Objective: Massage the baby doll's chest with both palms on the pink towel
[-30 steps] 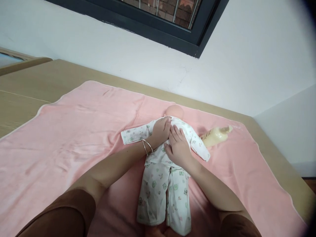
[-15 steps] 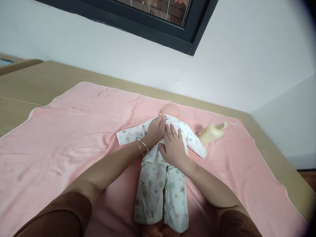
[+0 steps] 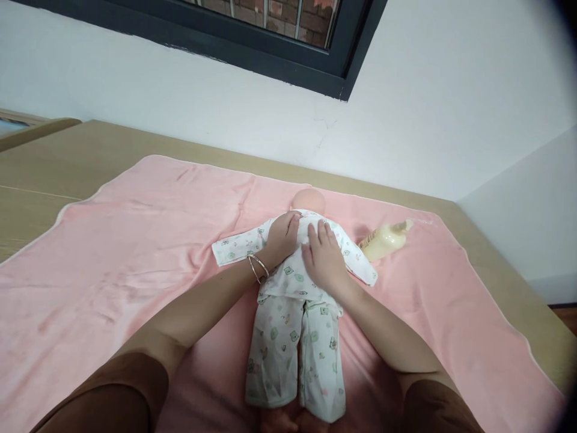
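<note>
A baby doll (image 3: 293,282) lies stretched out on a pink blanket (image 3: 157,240), dressed in a white top and trousers with small green and pink prints. Its bald head (image 3: 309,199) points away from me, and no face shows. My left hand (image 3: 283,236) rests on the left side of the doll's upper body, thumb alongside the fingers, fingertips partly hidden. On the right side, my right hand (image 3: 325,255) lies flat with its fingers stretched out. The doll's bare feet (image 3: 279,419) show at the bottom edge.
Right of the doll's sleeve, a pale yellow bottle (image 3: 386,242) lies on its side on the blanket. The blanket covers much of a wooden table (image 3: 121,141), which meets a white wall (image 3: 180,90) under a dark window frame (image 3: 311,75).
My right hand has slid a little to the right, away from my left hand, uncovering more of the top between them. My left hand stays in place on the doll.
</note>
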A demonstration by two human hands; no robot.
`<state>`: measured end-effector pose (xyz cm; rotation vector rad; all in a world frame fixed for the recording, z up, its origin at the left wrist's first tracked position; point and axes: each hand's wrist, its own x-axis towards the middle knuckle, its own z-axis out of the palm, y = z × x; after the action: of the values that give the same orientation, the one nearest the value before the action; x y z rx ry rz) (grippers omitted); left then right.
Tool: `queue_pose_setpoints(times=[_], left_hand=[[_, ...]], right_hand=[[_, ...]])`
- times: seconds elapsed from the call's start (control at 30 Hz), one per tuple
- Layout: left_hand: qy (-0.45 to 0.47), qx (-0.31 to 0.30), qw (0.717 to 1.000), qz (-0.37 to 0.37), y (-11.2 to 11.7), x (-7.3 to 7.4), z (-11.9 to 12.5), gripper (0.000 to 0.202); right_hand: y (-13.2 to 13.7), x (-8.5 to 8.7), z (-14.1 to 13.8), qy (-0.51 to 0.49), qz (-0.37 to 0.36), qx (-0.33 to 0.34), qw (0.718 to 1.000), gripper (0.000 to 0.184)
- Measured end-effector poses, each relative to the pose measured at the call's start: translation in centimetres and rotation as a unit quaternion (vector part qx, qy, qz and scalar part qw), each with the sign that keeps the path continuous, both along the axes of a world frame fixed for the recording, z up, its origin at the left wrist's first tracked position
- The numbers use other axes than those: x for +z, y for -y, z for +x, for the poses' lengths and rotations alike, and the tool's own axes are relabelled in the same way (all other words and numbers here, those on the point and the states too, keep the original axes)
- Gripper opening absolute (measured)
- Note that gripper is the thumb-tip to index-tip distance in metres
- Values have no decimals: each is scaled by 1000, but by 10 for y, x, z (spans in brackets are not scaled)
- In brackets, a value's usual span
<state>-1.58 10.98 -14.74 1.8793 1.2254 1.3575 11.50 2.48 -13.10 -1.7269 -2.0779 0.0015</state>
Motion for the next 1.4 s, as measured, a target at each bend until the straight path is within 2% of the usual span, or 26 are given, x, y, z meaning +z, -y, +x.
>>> queue_pose_setpoints(times=[0.1, 0.17, 0.33, 0.43, 0.53, 0.63, 0.77, 0.9, 1.03, 1.2, 1.4], left_hand=[[10, -3, 1000, -7, -1, -1, -1, 34], [15, -4, 1000, -12, -1, -2, -2, 34], [0, -1, 1000, -13, 0, -1, -3, 35], [-14, -7, 1000, 1, 2, 1, -3, 35], [-12, -17, 1000, 17, 3, 2, -3, 35], [-19, -7, 999, 24, 3, 1, -4, 35], [-121, -2, 991, 61, 8, -2, -1, 34], [-221, 18, 970, 104, 22, -5, 3, 40], [-250, 51, 962, 98, 24, -7, 3, 48], [-271, 32, 959, 80, 12, -6, -2, 51], [-266, 25, 952, 150, 16, -3, -3, 40]], right_hand=[[23, 5, -17, 53, -7, 35, 998, 63], [26, 7, -19, 75, -12, 64, 995, 63], [-4, 12, 4, 70, -32, 171, 982, 55], [-24, 13, 20, 38, -35, 200, 978, 50], [-34, 9, 28, 2, -27, 174, 984, 49], [-36, 2, 29, -31, -19, 117, 993, 50], [-32, -3, 24, -45, -6, 13, 999, 55], [-26, -2, 20, 3, -7, -74, 997, 68], [-27, 4, 24, 18, -22, -69, 997, 64], [-33, 6, 32, 6, -37, -64, 997, 59], [-37, 4, 35, 42, -37, -9, 998, 58]])
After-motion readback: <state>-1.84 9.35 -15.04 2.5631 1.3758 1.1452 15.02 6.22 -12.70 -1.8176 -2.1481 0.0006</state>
